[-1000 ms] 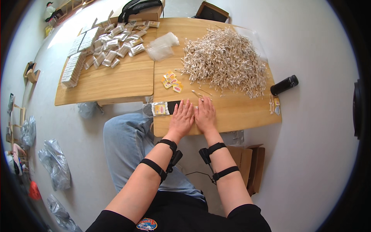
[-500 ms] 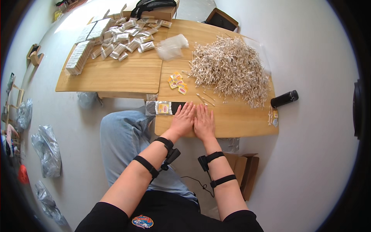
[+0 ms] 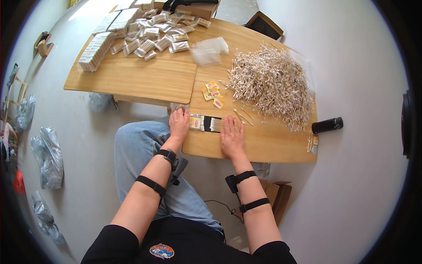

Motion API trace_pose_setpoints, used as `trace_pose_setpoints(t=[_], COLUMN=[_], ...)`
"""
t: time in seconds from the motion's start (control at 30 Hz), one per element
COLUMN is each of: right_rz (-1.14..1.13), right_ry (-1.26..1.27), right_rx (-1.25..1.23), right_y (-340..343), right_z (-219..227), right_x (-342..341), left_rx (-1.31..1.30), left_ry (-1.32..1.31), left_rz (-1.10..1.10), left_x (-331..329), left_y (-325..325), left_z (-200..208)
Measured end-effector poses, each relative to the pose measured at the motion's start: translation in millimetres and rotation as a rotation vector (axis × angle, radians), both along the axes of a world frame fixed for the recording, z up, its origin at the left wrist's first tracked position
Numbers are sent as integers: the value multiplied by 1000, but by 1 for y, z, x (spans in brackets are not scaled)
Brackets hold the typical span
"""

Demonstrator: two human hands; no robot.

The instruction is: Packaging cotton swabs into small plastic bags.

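Illumination: bright, daylight-like, diffuse; strongest at upper left, where the floor (image 3: 85, 10) burns out to white. Highlights: small glints on grey plastic bags (image 3: 52, 163). Shadows: soft-edged, pale. Focus: heaped cotton swabs (image 3: 270, 86) and right hand (image 3: 232, 137) fairly clear; small items along the left rim soft, smeared. Distortion: fisheye; table (image 3: 140, 77) edges bowed, corners vignetted to black.
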State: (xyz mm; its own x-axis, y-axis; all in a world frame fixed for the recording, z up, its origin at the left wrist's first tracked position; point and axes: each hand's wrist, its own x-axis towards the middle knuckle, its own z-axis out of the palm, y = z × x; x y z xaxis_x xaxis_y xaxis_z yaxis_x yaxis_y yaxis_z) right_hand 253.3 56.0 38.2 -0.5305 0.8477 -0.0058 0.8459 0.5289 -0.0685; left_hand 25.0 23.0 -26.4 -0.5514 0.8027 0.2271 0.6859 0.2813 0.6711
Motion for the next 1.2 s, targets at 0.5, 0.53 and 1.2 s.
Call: trace_pose_setpoints(t=[0.5, 0.53, 1.2], right_rz=[88, 84, 112], right_ry=[5, 12, 1], right_rx=[-17, -20, -29], right_y=[-8, -8, -9], right_z=[2, 2, 5], right_x=[-54, -56, -49], left_rx=[-105, -105, 50], left_ry=[-143, -144, -449], left_rz=[-122, -122, 162], left_x=[-6, -7, -14], left_y=[3, 3, 3], left_z=[-32, -33, 11])
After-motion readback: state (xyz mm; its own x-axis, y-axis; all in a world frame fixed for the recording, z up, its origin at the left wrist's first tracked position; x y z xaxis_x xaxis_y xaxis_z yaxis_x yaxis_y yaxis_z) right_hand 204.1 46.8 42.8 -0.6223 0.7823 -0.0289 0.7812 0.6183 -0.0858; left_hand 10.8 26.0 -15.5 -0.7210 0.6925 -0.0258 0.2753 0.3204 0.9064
